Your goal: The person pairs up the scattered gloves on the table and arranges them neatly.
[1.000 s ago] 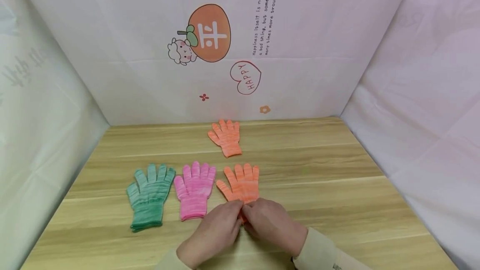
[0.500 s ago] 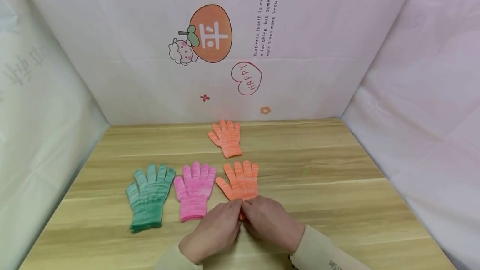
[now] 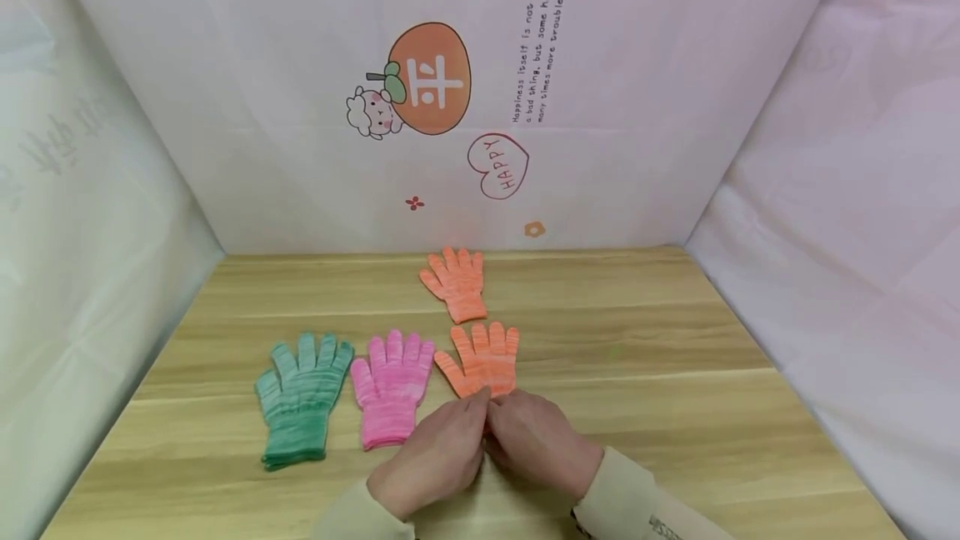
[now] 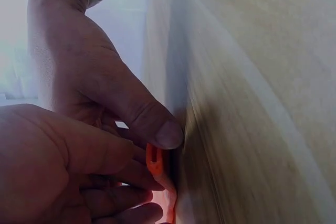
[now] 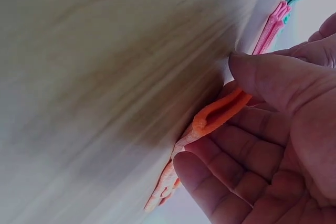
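Note:
An orange knitted glove point(image 3: 489, 363) lies flat near the middle of the table, fingers pointing away from me. My left hand point(image 3: 438, 455) and right hand point(image 3: 538, 442) meet over its cuff, hiding it in the head view. Both hands pinch the cuff there. The right wrist view shows the cuff's opening point(image 5: 223, 113) between my right thumb and fingers, slightly lifted. A bit of orange cuff point(image 4: 154, 158) also shows beside the thumb in the left wrist view. Just beyond lies another orange glove point(image 3: 459, 286).
Left of my hands lie a pink glove point(image 3: 392, 390) and, further left, a green glove point(image 3: 303, 402), fingers pointing away. The wooden table point(image 3: 637, 332) ends at a printed white back sheet point(image 3: 600, 165). White sheets also stand at both sides.
Both hands have shifted slightly away from me with the near orange glove, narrowing the gap to the far one. The head view has tilted up a little. The other gloves stay put.

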`<state>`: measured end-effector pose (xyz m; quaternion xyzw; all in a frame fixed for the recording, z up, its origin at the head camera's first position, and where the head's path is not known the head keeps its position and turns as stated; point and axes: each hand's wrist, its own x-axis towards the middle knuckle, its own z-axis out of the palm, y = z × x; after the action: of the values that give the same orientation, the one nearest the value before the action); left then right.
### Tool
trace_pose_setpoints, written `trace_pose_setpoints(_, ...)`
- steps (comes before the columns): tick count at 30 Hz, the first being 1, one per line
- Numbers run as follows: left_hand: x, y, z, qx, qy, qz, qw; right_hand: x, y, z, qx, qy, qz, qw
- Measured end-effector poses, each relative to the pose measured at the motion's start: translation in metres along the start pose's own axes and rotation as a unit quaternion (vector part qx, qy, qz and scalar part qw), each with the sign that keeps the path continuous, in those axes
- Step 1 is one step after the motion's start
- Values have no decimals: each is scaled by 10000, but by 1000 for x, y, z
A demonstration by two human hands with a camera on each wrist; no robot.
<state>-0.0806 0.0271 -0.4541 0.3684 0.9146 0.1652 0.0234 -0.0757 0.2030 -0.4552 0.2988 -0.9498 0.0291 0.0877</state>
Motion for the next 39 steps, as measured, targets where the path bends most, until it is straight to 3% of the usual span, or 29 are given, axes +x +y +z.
trace_pose_setpoints(4, 1, -2, 0, -88, -140, -71, 9998, 2, 2, 1, 118, -128, -47, 9998)
trace_pose_setpoints(7, 2, -4, 1, -94, -243, -116, 9996, 4, 5, -1, 447, -468, -23, 9979)
trace_pose_setpoints(12, 3, -6, 3, 43, -368, -249, 9990, 11, 21, -14, 1123, -1182, 122, 9866)
trace_pose_setpoints(15, 6, -5, 3, 116, -486, -344, 9982, 19, 33, -23, 1343, -1402, 320, 9804)
trace_pose_setpoints(21, 7, 0, 0, 480, -416, -82, 9979, 38, 55, -34, 1466, -1195, 787, 9788)
trace_pose_setpoints(26, 9, -1, 1, 815, -253, 101, 9963, 55, 67, -34, 1594, -1018, 1437, 9714)
trace_pose_setpoints(32, 11, 0, 3, 1247, -299, 88, 9917, 70, 82, -25, 1900, -914, 2078, 9552)
trace_pose_setpoints(39, 13, 1, 6, 1321, -401, -53, 9904, 87, 96, -19, 2088, -701, 2352, 9467)
